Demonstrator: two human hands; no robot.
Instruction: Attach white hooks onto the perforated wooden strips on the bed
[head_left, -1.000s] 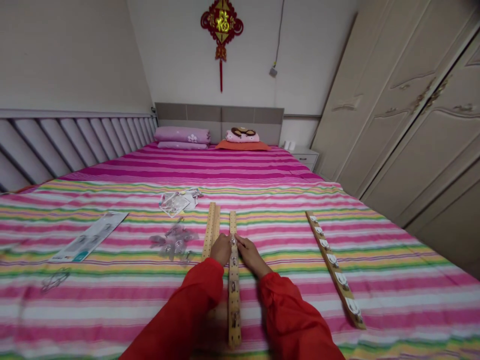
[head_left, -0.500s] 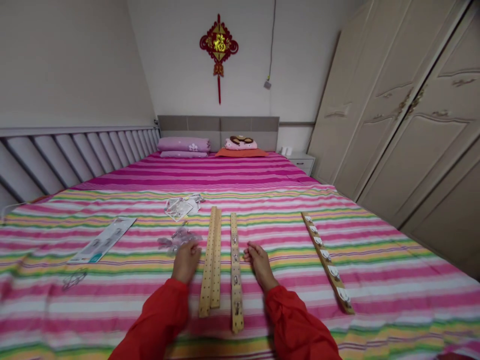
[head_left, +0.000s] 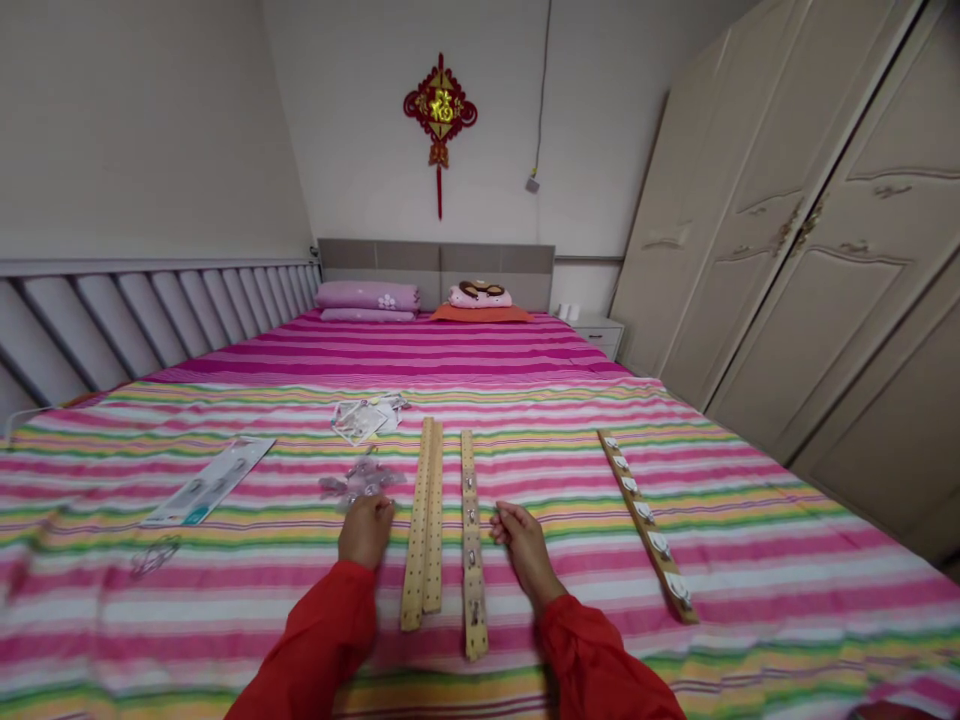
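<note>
My left hand is closed, fingers pressed together, at the near edge of a pile of small clear plastic pieces with metal bits. Whatever it grips, if anything, is too small to make out. My right hand hovers with curled, pinched fingertips just right of a narrow wooden strip that bears several metal hooks on clear pads. Its fingertips seem apart from the strip, and their contents cannot be made out. Between my hands, left of the hooked strip, two wooden strips with rows of holes lie side by side.
On the right lies a wooden strip with white hooks. Flat packets lie beyond the plastic pile. Farther left are a long hook package and thin wire pieces. The striped bed has a railing along its left side.
The view has tilted up slightly. My left hand has shifted a little left and nearer me, and my right hand slightly away from the hooked strip. The strips stay in place.
</note>
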